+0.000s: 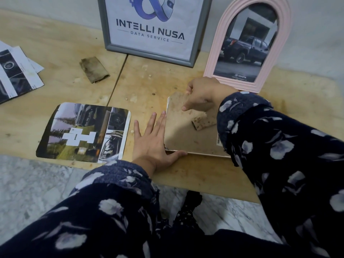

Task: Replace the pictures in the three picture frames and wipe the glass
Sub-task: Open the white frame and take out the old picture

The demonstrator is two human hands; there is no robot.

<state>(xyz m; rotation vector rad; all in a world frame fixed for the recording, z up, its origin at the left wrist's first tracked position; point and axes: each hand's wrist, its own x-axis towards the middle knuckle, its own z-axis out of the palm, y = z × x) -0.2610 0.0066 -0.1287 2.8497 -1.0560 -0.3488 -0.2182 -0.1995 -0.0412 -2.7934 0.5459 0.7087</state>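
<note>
From your head camera, two frames look finished: the grey frame (154, 28) with the logo print and the pink arched frame (249, 45) with the truck picture both stand upright at the back of the worktop (55, 53), leaning on the wall. The third frame (188, 131) lies face down in front of you, its brown backing board up, with the fold-out stand (202, 122) on it. Your left hand (154, 142) lies flat and open against its left edge, thumb along the near edge, steadying it. Your right hand (202, 94) pinches the far top corner of the backing board, index finger pressing on the board; whether the board is going in or coming out is hard to tell from here. A loose picture (83, 133) lies just left of the frame, more prints (16, 71) lie at far left, and the stained cloth (94, 69) sits well apart behind. I judge this frame's picture swap unfinished, its glass yet to be wiped.
</note>
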